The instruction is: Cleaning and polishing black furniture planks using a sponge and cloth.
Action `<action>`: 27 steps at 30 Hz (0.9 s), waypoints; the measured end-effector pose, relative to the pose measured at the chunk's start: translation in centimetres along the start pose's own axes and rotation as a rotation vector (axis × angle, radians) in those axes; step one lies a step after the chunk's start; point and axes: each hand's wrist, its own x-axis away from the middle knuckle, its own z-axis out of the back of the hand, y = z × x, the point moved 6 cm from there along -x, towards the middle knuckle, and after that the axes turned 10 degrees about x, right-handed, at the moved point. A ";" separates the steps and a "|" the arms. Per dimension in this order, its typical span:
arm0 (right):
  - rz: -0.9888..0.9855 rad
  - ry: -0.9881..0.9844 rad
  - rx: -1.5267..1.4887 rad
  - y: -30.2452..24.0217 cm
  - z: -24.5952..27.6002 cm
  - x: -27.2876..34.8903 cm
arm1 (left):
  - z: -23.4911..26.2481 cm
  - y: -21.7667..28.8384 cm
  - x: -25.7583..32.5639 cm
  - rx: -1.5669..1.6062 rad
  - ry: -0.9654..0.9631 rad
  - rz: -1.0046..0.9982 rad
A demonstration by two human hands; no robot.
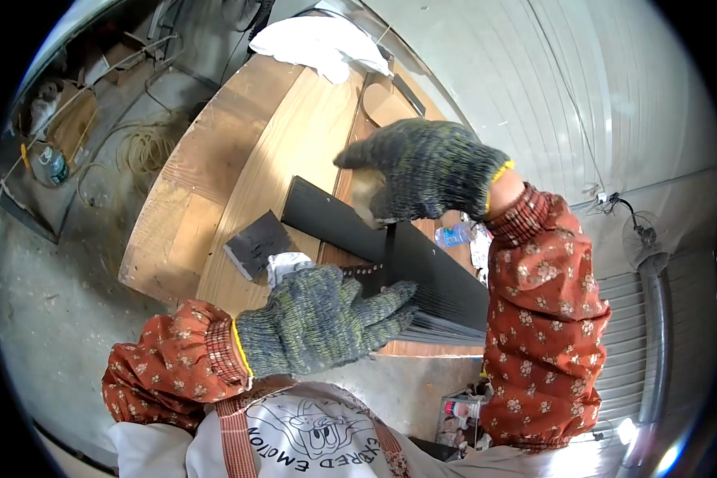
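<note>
Both my hands wear dark grey-green knitted gloves with yellow cuffs. My left hand (323, 319) lies with fingers stretched out at the near end of a stack of thin black boards (442, 279), its fingertips on or just over them. Above the stack, my right hand (426, 171) curves its fingers and thumb round a cream-coloured thing (365, 191), mostly hidden by the glove. A long black board (327, 215) lies slanting across the bench beneath that hand. A small dark square piece (259, 243) and a crumpled white cloth (287, 265) sit beside my left hand.
The wooden bench (251, 151) carries a white cloth bundle (319, 44) and a brown rounded piece (381, 105) at its far end. A clear bottle (452, 235) lies right of the boards. Coiled hose (145, 151) is on the floor to the left; a fan (645, 237) stands at right.
</note>
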 end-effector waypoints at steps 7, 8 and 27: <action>-0.218 -0.164 0.089 3.2 -0.6 -0.8 | -1.0 -0.6 -0.2 0.196 0.059 0.109; -0.225 -0.163 0.082 3.0 -0.9 -0.6 | -1.0 -0.6 -0.1 0.183 0.078 0.102; -0.930 1.570 -1.335 1.6 -16.0 31.9 | -5.2 -14.4 3.3 1.456 0.115 1.024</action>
